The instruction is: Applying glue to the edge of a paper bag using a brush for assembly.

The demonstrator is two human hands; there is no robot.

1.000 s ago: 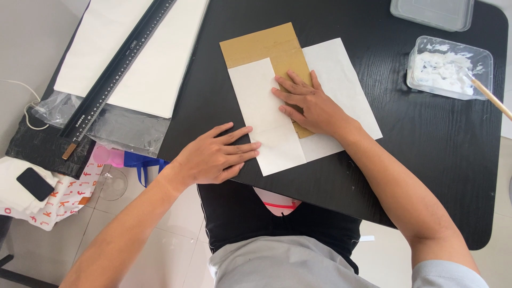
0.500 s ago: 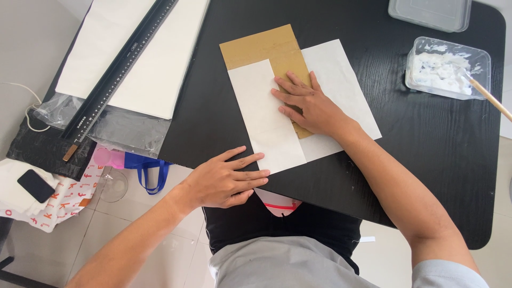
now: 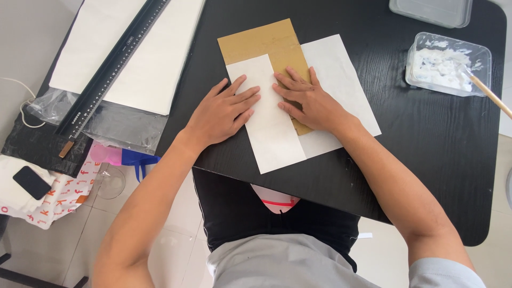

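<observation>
Since the earlier frames our left hand [image 3: 226, 112] had come up from the near edge of the black table [image 3: 426, 160], where it lay flat on bare wood, onto the folded white flap [image 3: 266, 117], while our right hand [image 3: 309, 101] sat much as before over the seam. The cardboard, the paper and everything else on the table lay where they had been.

Both hands lay flat, fingers spread, pressing down and gripping nothing. The left palm and fingers rested on the white flap; the right fingers straddled the edge where the flap met the brown cardboard [image 3: 266, 40]. The cardboard lay on the white paper sheet [image 3: 341, 80], near the middle of the table, with the paper showing to its right and its far end bare.

We judged the cardboard light and stiff, and the paper thin, limp and easy to crease or tear, perhaps tacky if pasted from the clear tub of white paste [image 3: 445, 64] at the right. It looked best handled flat under open palms, or lifted by the cardboard's bare far edge
</observation>
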